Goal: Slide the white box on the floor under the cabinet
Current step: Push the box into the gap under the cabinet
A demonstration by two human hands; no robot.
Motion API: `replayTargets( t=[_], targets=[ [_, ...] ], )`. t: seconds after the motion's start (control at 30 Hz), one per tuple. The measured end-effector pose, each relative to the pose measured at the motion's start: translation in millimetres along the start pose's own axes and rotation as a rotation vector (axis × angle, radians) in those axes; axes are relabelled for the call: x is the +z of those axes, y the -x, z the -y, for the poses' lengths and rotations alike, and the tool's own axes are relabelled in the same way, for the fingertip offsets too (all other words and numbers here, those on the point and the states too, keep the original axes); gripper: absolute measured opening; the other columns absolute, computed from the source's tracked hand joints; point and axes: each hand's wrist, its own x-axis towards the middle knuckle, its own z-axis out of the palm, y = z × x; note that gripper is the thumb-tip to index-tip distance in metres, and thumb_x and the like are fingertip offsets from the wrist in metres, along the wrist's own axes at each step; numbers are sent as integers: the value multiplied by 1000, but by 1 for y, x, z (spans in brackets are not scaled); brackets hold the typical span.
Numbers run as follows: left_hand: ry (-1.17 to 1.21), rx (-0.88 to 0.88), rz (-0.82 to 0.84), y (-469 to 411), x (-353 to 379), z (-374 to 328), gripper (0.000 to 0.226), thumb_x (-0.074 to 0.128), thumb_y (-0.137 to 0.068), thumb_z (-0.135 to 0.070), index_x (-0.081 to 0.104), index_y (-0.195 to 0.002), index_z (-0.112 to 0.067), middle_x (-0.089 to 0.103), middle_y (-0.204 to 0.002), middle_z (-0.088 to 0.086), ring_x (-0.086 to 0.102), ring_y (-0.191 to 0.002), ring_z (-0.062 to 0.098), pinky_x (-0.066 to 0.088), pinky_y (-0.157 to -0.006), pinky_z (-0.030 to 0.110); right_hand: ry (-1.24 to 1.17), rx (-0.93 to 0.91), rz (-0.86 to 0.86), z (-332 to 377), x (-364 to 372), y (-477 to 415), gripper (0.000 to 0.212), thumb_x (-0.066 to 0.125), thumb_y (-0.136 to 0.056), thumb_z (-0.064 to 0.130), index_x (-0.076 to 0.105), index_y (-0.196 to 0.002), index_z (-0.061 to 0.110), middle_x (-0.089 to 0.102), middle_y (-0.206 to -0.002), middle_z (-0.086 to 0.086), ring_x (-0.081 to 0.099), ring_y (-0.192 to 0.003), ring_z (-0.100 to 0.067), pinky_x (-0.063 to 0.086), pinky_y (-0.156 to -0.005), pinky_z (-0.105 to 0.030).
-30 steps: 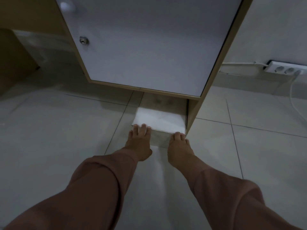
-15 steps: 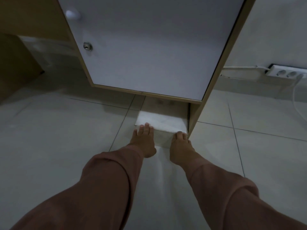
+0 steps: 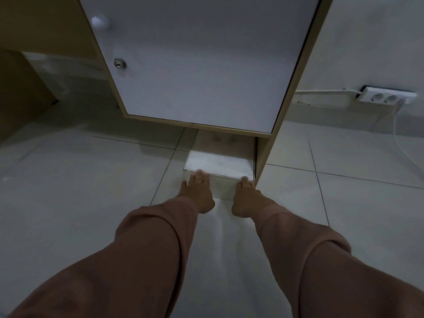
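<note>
Box (image 3: 218, 163) sits further under the cabinet (image 3: 202, 65) than a second ago; less of its white top shows past the cabinet's bottom edge now. Both hands have followed it forward and stay in the same spots on its near face. View has tilted a bit, the lock (image 3: 120, 64) and knob (image 3: 99, 21) sit lower in frame than before.

Left hand (image 3: 197, 191) flat, fingers extended and together, tips at the box's near top edge on the side away from the cabinet's side panel (image 3: 263, 157). Right hand (image 3: 246, 197) also flat and spread open, fingertips on the near edge just beside that panel. Neither hand wraps or grips anything, they only press.

Box is rectangular, low, matte white top, greyer front face, touching the floor (image 3: 68, 203), close against the panel. Cabinet door smooth pale laminate, frame light wood-tone. Floor large glossy pale tiles with thin dark grout lines. Sleeves soft pinkish-brown fabric. White power strip (image 3: 387, 95) against the wall, well apart from the cabinet.
</note>
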Motion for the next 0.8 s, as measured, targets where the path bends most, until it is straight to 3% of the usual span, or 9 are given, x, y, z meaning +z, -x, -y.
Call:
replayTargets(
  t=[0.57,0.8],
  targets=[
    [21,-14,9,-5,-2,3,86,46,-87,-26,-7,-154,-14,-16,-163,4,-11,-151,26,4,-121,51,-65,-6,15,-4,0,-5,81,45,-90,14,-5,-151,-1,-17,-161,-15,-8,-151,-32,12,-123,-44],
    [19,19,-18,17,-19,-7,86,48,-88,-31,-5,-154,-14,-12,-164,6,-10,-151,28,4,-122,49,-44,-30,-96,17,5,19,76,49,-89,17,9,-153,4,0,-163,-15,2,-150,-35,16,-122,-47]
  ],
)
